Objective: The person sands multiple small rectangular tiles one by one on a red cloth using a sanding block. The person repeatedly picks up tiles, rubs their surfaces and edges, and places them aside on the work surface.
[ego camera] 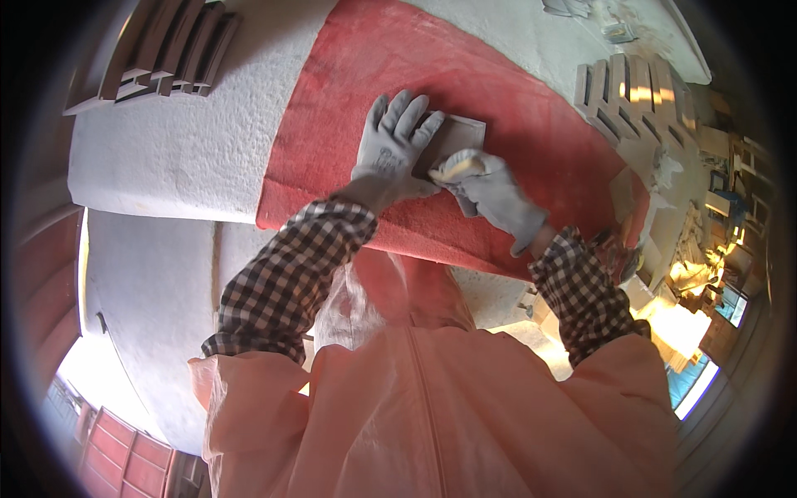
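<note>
A grey rectangular panel or shallow frame [464, 134] with a raised edge lies on a red cloth [510, 93] spread over the worktable. My left hand [392, 146], in a grey work glove, rests with spread fingers against the panel's left side; its fingertips point away from me. My right hand [482, 180], gloved too, is closed around a yellowish pad or folded piece [464, 167] at the panel's near edge. What exactly the pad is, I cannot tell. The gloved hands partly hide the panel.
Stacked brown frame-like parts [168, 50] stand at the upper left on the dusty white table surface [180, 143]. Another stack of grey frames [641, 93] lies at the upper right. Beyond the cloth's right end are scraps and cluttered wooden pieces [719, 202].
</note>
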{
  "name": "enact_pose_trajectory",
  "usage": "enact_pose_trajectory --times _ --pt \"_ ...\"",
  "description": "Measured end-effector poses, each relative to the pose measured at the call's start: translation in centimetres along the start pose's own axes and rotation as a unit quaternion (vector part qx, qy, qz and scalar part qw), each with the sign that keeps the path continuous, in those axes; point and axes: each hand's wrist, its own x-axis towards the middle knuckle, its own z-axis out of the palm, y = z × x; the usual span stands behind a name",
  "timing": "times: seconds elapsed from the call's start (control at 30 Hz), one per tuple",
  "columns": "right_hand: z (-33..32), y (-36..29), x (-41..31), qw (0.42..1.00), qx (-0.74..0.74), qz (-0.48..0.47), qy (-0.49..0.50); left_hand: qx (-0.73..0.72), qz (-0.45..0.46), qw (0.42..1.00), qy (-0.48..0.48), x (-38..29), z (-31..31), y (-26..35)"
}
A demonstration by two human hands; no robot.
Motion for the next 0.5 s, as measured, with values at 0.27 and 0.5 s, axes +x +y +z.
enact_pose_trajectory --times 0.27,0.5 --pt "0.3 -5.6 2.0 0.973 -0.154 -0.161 -0.058 -0.077 0.074 0.991 0.086 -4.8 3.8 3.5" --pt "6.1 -4.0 10.0 0.574 -0.78 -0.241 0.065 -0.059 0.032 0.991 0.118 -2.9 4.7 4.4"
